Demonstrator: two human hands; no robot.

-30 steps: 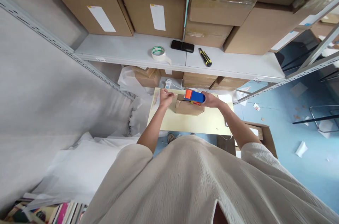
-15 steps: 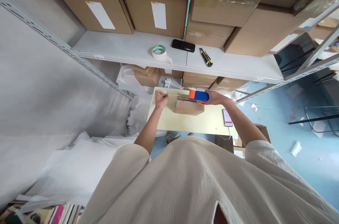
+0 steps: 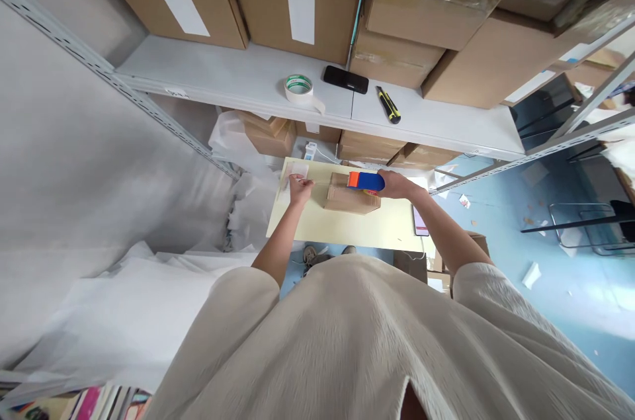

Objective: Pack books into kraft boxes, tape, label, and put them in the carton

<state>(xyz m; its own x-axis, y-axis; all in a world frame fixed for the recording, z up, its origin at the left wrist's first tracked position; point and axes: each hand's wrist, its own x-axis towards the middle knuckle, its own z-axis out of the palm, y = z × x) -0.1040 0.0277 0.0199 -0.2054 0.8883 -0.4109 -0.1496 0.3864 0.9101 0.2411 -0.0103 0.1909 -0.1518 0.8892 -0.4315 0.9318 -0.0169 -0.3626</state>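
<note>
My right hand (image 3: 395,184) is wrapped around a blue tape dispenser (image 3: 370,182) with an orange front end. The dispenser is over the top of a small brown cardboard box (image 3: 353,200), hiding part of it. Left of the box, my left hand (image 3: 300,190) is closed in a pinch above the pale yellow table (image 3: 327,231). Whatever lies between its fingertips is too small to make out. Beyond that hand, a whitish, partly see-through sheet (image 3: 299,170) lies on the table.
On the grey shelf (image 3: 223,76) ahead lie a roll of white tape (image 3: 299,87), a black phone (image 3: 346,79) and a yellow-black utility knife (image 3: 388,105). A lit phone (image 3: 420,220) rests at the table's right. Large cartons (image 3: 302,3) fill the shelving; white wrapping (image 3: 114,321) is piled at left.
The tape dispenser in my right hand has shifted slightly left over the box. My left hand stays pinched beside it. The whole view has tilted a little.
</note>
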